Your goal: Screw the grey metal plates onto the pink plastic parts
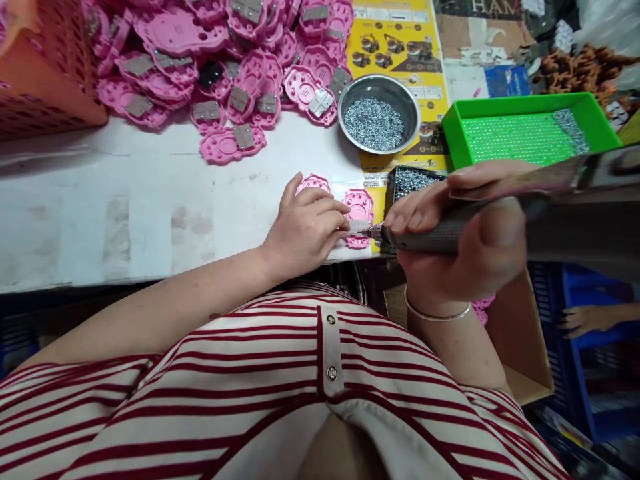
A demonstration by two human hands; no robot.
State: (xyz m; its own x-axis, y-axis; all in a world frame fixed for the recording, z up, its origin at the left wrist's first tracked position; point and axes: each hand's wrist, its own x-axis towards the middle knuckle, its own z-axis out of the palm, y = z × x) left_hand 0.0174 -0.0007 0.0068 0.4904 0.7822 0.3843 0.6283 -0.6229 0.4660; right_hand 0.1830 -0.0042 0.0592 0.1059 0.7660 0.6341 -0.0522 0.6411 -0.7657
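Observation:
My right hand [450, 240] is wrapped around a dark electric screwdriver [550, 220], held nearly level. The screwdriver's tip meets a small metal plate [361, 227] on a pink plastic casing [359, 203] lying at the table's front edge. From the other side, my left hand [307, 223] has its bent fingers pressed together at the plate's left edge, holding the casing down. Its fingertips partly hide the plate. A second pink casing [314, 182] lies partly covered by that same hand. A black tray of screws [415, 179] sits just behind the screwdriver, partly hidden by my right hand.
A steel bowl [343, 120] holds many small screws. Behind it, pink casings with metal plates [240, 100] are heaped beside an orange basket [50, 73]. A green tray [525, 103] stands at right. Below are a cardboard box [525, 340] and another person's hand [585, 320].

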